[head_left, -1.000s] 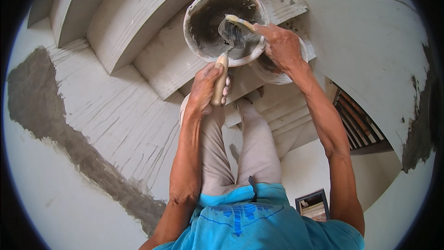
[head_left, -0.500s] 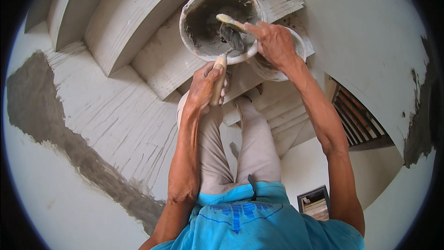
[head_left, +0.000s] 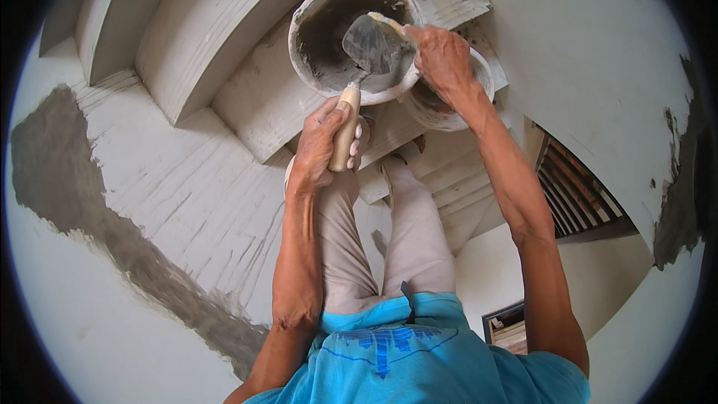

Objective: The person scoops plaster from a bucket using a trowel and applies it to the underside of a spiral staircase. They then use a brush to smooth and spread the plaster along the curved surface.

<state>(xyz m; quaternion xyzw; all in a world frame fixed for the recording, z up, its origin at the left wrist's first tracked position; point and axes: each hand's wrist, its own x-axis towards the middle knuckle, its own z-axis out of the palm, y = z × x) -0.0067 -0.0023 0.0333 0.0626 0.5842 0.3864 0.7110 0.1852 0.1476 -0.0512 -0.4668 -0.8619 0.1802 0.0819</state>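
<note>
My left hand (head_left: pixel 321 141) is closed round the pale wooden handle of a trowel (head_left: pixel 345 129). The trowel's grey, cement-smeared blade lies over the mouth of a large white bucket (head_left: pixel 298 60), which has wet grey mortar inside. My right hand (head_left: pixel 447 66) reaches in from the right, its fingers closed on a narrow, pale, stick-like tool (head_left: pixel 389 22) whose exact kind I cannot make out. That tool's tip hangs above the far edge of the trowel blade, inside the bucket's outline.
A second, smaller bucket (head_left: pixel 441 117) stands partly beneath my right hand. Concrete stairs (head_left: pixel 224 37) rise at the upper left and descend past my legs. Dark mortar bands mark the left wall (head_left: pixel 112 232) and right wall (head_left: pixel 677 202). A dark slatted grille (head_left: pixel 580 187) sits at the right.
The trowel blade has turned so its broad face shows. My right hand and its tool have shifted slightly up and right, away from the blade's lower part. My left hand moved slightly left.
</note>
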